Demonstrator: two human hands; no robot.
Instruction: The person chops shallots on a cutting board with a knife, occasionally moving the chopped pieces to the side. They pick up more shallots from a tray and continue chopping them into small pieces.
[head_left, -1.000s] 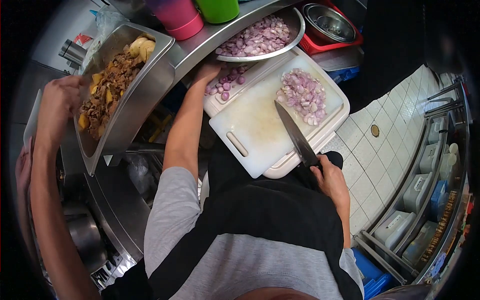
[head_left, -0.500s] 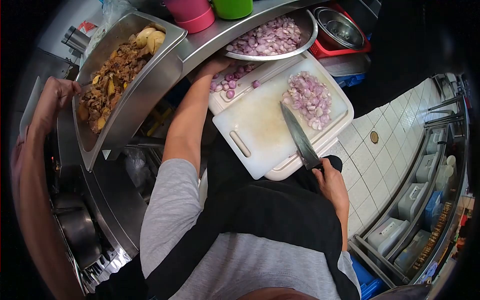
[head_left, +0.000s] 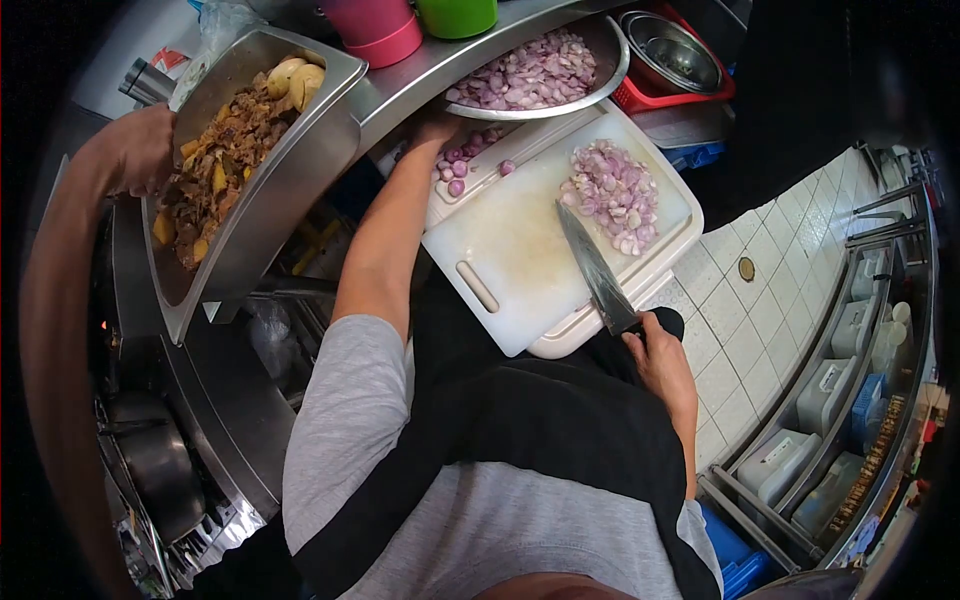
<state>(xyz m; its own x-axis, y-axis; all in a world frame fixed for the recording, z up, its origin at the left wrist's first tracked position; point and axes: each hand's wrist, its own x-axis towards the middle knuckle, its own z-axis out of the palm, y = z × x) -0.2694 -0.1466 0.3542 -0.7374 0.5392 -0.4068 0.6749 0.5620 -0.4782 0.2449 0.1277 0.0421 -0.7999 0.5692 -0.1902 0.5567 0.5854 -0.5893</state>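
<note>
My right hand point(head_left: 661, 356) grips the black handle of a large knife point(head_left: 594, 272), its blade lying over a white cutting board point(head_left: 500, 255). Sliced shallots point(head_left: 612, 195) are heaped on the board's right part. My left hand point(head_left: 434, 128) reaches in beside whole peeled shallots point(head_left: 457, 170), under the rim of a metal bowl point(head_left: 612, 62) filled with sliced shallots point(head_left: 530, 75); its fingers are hidden. The board rests on a cream plastic tray point(head_left: 690, 215) above my lap.
At the left, another person's hand point(head_left: 145, 150) is at a deep metal pan point(head_left: 290, 185) of cooked food. Pink point(head_left: 383, 35) and green point(head_left: 458, 15) containers stand on the steel counter. A red basket point(head_left: 635, 98) holds bowls. Shelves with plastic boxes point(head_left: 780, 462) stand right.
The other person's hand has shifted right, over the edge of the food pan. My left forearm has moved slightly right. My right hand and the knife are almost unmoved.
</note>
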